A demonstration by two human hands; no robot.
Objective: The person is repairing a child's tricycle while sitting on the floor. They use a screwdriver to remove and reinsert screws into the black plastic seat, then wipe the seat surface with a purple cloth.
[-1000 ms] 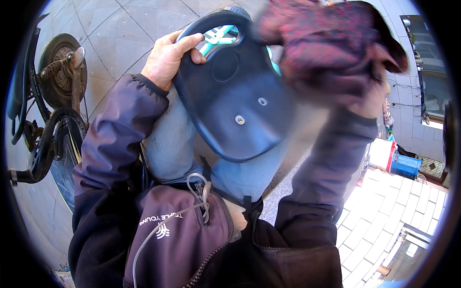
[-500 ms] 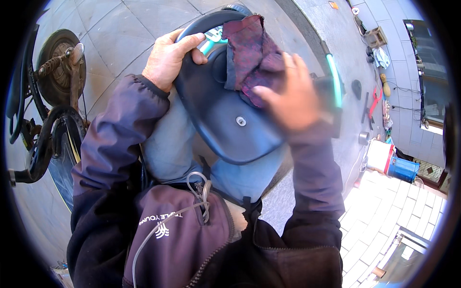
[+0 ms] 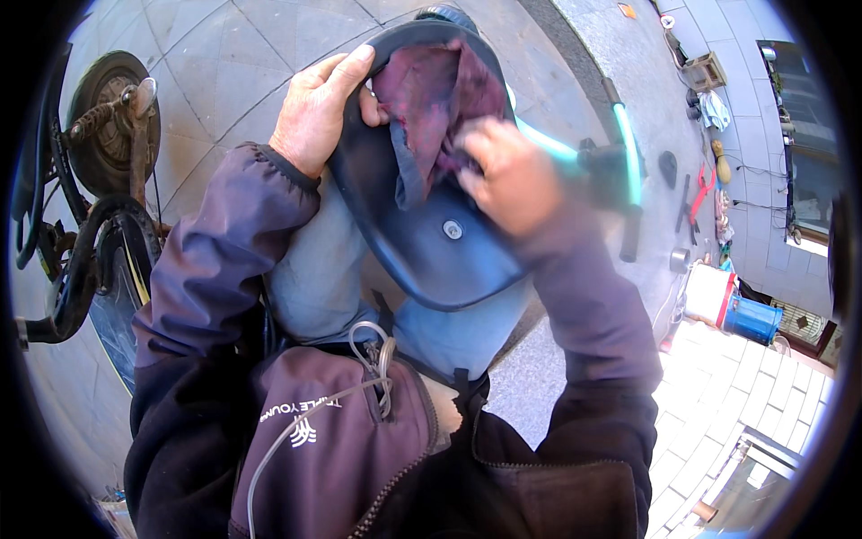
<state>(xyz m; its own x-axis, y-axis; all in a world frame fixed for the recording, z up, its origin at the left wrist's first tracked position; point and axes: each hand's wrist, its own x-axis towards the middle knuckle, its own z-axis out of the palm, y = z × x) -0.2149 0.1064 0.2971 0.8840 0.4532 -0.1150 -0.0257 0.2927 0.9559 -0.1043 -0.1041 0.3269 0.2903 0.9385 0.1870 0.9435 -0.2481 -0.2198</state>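
A black moulded plastic seat (image 3: 422, 256) with a raised rim and a bolt head (image 3: 452, 230) in it rests tilted above my knees. My left hand (image 3: 319, 112) grips its left rim, thumb on top, fingers curled through an opening that the cloth partly covers. A dark red and purple cloth (image 3: 431, 94) with a grey edge lies over the seat's upper part. My right hand (image 3: 512, 175), smeared by motion, has its fingers bent onto the cloth's right side and presses it against the seat. A turquoise frame tube (image 3: 548, 142) shows beyond the seat.
At the left stands a bicycle-like frame with a wheel (image 3: 112, 121). A turquoise bar with black grips (image 3: 628, 162) is to the right. Along the right wall lie red-handled pliers (image 3: 700, 193), a blue and white bucket (image 3: 750, 316) and a concrete block (image 3: 704, 72).
My right hand has moved left across the seat, carrying the cloth with it, and its fingers have bent in. The cloth now covers more of the opening. My left hand stays on the rim.
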